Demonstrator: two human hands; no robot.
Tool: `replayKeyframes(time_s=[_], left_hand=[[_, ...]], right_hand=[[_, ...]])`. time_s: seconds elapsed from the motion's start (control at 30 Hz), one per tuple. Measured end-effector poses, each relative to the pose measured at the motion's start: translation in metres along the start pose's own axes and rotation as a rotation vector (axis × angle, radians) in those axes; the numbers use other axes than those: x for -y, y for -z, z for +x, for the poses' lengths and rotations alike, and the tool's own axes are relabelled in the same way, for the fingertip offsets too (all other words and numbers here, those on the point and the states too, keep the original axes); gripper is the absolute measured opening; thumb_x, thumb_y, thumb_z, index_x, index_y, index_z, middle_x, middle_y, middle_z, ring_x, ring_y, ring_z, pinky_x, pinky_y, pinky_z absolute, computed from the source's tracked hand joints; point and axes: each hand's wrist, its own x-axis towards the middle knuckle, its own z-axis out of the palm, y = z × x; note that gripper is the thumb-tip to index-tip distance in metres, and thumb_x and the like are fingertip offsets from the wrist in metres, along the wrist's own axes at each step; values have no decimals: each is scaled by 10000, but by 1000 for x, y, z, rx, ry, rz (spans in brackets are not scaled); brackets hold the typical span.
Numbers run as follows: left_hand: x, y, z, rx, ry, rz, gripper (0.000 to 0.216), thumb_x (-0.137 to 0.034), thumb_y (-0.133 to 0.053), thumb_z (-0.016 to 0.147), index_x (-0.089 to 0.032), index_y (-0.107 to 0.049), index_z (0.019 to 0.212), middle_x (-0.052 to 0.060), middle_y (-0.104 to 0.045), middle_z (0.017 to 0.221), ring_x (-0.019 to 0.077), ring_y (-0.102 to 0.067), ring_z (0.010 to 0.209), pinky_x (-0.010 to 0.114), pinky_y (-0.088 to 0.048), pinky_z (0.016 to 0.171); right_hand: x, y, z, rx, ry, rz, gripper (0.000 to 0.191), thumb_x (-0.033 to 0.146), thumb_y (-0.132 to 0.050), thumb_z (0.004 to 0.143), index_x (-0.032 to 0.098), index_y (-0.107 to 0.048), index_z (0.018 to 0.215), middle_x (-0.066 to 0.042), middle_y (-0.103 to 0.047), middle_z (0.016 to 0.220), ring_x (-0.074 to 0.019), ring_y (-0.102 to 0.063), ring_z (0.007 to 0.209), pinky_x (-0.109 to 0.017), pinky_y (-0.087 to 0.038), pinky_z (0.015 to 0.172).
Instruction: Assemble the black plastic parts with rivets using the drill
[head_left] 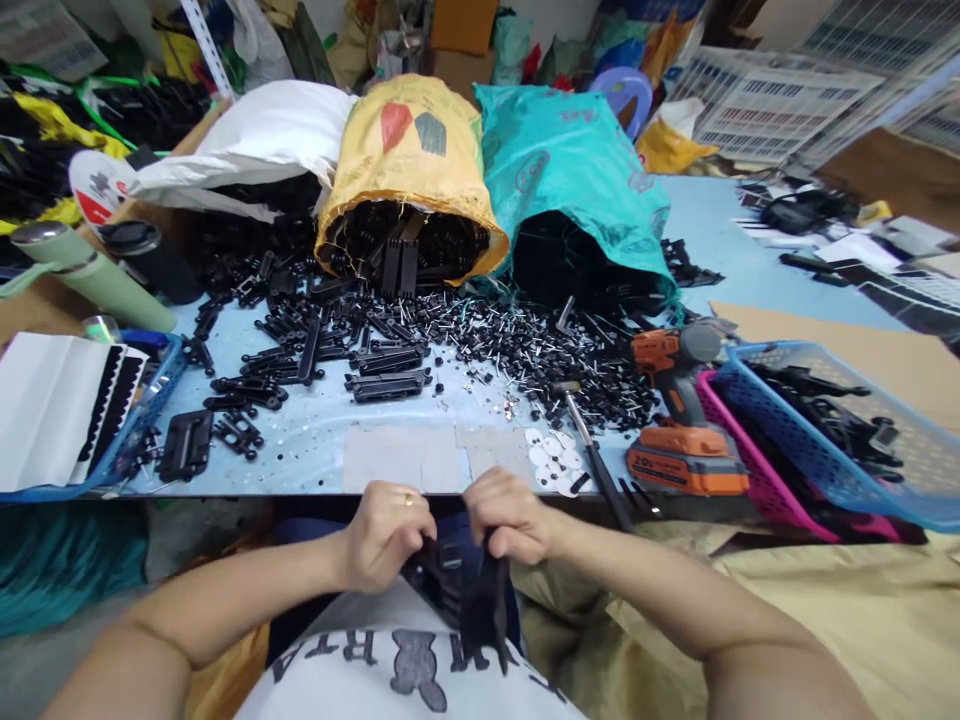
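Close to my body, just below the table's front edge, I hold a black plastic part [480,605] between both hands. Its lower end is blurred and hangs in front of my shirt; its exact kind I cannot make out. My left hand [384,535], with a ring on one finger, is closed on its left side. On its upper right, my right hand [511,515] grips with the thumb pressed down. Beyond my hands lie a pale flat sheet [397,458] and several white round discs [553,458] at the table edge.
Small black parts and pins [525,350] cover the mid-table, with longer black pieces [386,385] at left. A hammer [589,440] and orange cordless drill [686,455] lie right, beside a blue basket [780,350]. Yellow [420,130] and teal [562,150] sacks stand behind.
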Motion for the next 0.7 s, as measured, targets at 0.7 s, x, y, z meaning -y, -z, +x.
replayKeyframes(time_s=[0.7], left_hand=[[151, 40, 9, 33, 321, 1092, 479, -376, -560, 830, -246, -483, 1285, 129, -520, 1274, 293, -416, 1216, 492, -306, 1001]], right_hand=[[-273, 99, 196, -655, -895, -631, 477, 232, -498, 794, 97, -348, 1227, -191, -536, 1147, -294, -514, 1067, -462, -392, 925]])
